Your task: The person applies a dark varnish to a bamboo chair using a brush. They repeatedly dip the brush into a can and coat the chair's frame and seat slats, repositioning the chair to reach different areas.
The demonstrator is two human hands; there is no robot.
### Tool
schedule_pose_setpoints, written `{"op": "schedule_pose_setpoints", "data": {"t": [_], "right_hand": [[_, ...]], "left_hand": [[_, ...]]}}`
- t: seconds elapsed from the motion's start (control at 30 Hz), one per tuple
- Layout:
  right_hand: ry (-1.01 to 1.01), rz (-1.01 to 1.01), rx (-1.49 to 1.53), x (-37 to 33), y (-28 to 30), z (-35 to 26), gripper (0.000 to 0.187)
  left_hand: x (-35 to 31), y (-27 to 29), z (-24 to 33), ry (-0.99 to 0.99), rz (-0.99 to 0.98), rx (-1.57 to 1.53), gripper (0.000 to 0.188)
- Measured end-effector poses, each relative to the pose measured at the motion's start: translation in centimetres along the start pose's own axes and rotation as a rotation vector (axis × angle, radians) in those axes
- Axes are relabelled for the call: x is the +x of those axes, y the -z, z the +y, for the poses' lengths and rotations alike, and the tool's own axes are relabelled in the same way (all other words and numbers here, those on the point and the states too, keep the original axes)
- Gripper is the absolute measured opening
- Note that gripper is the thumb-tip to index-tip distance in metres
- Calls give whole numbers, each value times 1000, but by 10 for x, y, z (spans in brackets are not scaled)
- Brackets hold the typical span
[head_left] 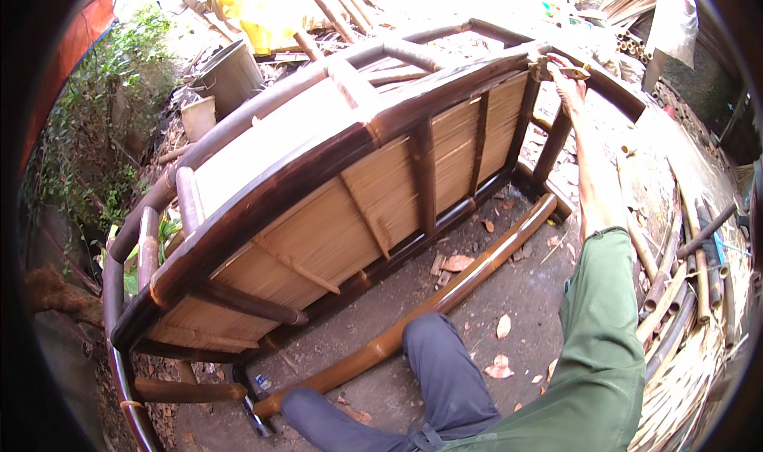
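A long bamboo bench, stained dark brown and glossy in places, lies tipped so that its slatted underside faces me. At its far right corner, my right hand is closed round what looks like a paintbrush with a brown handle. The brush's other end meets the dark frame near the corner joint, though details there are small. My right arm, in a green sleeve, stretches out across the right side. My left hand is out of the picture.
A bamboo rail of the bench lies low, close to my knees. Cut bamboo poles and strips are heaped at right. A grey bucket and leafy plants stand beyond the bench at left. Dry leaves litter the ground.
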State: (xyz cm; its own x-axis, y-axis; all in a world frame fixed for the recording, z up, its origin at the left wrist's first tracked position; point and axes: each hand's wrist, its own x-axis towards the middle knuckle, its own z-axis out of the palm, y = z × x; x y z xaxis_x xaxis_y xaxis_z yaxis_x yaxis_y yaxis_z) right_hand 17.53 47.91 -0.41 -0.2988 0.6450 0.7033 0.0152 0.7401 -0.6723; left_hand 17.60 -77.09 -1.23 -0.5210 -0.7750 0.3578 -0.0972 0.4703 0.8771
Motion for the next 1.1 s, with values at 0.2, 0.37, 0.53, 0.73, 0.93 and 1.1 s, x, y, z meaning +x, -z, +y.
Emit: {"op": "schedule_pose_setpoints", "data": {"t": [0.2,0.37,0.53,0.73,0.93,1.1], "right_hand": [[172,186,-426,89,3,55,31],[-37,-60,-487,93,4,40,30],[112,-20,-132,24,-11,25,25],[291,16,219,-131,-65,-142,13],[456,-138,459,-290,-140,-348,27],[322,-437,691,-442,-220,-533,21]], "left_hand": [[-8,2,23,41,31,-30,73],[-19,13,39,45,37,-6,75],[-6,35,24,67,20,-49,77],[10,27,-4,73,-139,-262,87],[-16,12,-9,-68,-146,-229,83],[-10,58,-42,-218,-109,-45,71]]}}
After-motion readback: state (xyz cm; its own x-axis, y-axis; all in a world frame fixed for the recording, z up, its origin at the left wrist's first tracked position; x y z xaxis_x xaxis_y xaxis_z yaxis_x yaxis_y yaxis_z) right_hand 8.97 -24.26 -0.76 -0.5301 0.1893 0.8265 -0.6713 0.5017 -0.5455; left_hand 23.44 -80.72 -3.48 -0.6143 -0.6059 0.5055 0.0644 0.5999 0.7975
